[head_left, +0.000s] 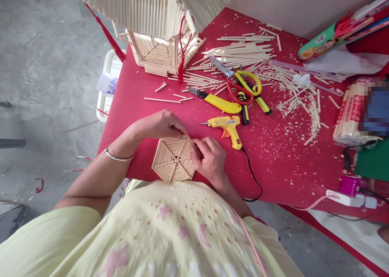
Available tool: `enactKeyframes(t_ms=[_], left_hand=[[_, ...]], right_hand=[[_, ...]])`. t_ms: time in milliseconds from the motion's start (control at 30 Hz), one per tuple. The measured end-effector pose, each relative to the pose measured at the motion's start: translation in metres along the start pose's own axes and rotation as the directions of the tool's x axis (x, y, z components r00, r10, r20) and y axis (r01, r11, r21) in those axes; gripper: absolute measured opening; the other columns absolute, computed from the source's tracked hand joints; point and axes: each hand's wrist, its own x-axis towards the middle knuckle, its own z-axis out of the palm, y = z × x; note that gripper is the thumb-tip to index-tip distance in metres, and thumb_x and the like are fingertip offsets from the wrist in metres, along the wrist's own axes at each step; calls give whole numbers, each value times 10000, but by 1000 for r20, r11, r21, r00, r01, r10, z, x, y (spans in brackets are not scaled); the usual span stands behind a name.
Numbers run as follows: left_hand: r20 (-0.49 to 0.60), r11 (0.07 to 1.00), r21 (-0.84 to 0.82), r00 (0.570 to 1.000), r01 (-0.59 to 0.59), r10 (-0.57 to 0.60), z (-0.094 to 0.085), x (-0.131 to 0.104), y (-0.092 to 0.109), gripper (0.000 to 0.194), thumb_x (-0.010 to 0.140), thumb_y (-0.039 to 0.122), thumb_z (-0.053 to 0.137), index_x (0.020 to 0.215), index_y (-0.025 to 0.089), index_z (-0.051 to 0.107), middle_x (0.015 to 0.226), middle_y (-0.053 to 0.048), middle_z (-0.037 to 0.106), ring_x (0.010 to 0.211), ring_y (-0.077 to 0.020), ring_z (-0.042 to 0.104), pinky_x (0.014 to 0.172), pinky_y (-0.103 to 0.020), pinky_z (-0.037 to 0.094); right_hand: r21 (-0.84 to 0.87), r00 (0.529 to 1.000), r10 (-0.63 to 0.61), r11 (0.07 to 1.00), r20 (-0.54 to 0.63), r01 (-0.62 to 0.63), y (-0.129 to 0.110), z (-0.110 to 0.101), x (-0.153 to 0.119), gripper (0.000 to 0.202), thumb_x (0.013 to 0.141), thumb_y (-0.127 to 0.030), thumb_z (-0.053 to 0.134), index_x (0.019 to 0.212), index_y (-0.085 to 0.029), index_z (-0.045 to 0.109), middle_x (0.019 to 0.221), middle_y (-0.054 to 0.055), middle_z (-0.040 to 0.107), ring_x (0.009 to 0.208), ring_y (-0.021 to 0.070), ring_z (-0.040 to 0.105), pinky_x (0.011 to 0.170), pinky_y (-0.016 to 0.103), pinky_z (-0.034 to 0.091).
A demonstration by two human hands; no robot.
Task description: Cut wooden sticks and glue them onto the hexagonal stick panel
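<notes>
Hexagon (165, 165): flat panel of thin wooden sticks, split into six wedges by crossing spokes; at the front edge of the red worktop (279, 163), just beside the pale shirt (170, 224).
Left hand (161, 125): at the panel's upper right corner, a bracelet (118, 157) on the wrist; thumb and fingers close together at the edge, though I cannot tell whether they clamp it.
Right hand (210, 157): at the panel's right edge, fingers and thumb clamped on it.
Glue gun (227, 125): on its side just right of the hands, nozzle pointing left, black cord (254, 175) running to the front edge.
Cutter (223, 103): yellow, blade out, beyond the glue gun.
Scissors (258, 82): yellow-handled, beside the cutter, blades over the loose sticks (246, 50).
Stick house (158, 56): at the far left of the worktop, with red tassels (181, 64) hanging from the roof.
Wrapped sticks (346, 115): a bundle near the right side.
</notes>
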Motion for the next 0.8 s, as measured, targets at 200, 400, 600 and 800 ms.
enactKeyframes(t_ms=[200, 400, 600, 800], left_hand=[[-19, 1000, -20, 1000, 12, -12, 0, 0, 2, 215, 853, 278, 724, 1010, 252, 869, 940, 0, 840, 785, -150, 751, 718, -184, 544], [-21, 999, -37, 1000, 18, -19, 0, 1, 5, 203, 841, 278, 722, 976, 263, 873, 908, 5, 839, 775, -159, 753, 716, -199, 548], [-33, 999, -35, 999, 30, -32, 1, 0, 2, 202, 837, 294, 733, 979, 260, 871, 936, -15, 841, 808, -178, 765, 755, -222, 562], [-120, 998, -18, 991, 61, -63, 3, -5, 4, 275, 840, 333, 720, 1051, 206, 843, 1005, -51, 838, 866, -201, 762, 769, -247, 563]], right_hand=[[-1, 1000, -5, 1000, 4, 5, -2, -1, 1, 220, 983, -292, 599, 1138, -197, 723, 951, 56, 693, 896, 204, 621, 831, 342, 502], [3, 999, 18, 1000, 35, -18, -2, -1, 1, 225, 992, -306, 590, 1145, -211, 723, 953, 60, 692, 914, 210, 621, 857, 346, 505], [2, 999, 26, 1000, 35, -26, -2, -2, 1, 231, 998, -311, 580, 1145, -208, 725, 959, 63, 693, 922, 210, 624, 861, 344, 505], [-20, 999, 40, 999, 17, -39, -5, -1, 2, 238, 1019, -324, 561, 1141, -214, 733, 967, 70, 701, 935, 212, 644, 868, 346, 522]])
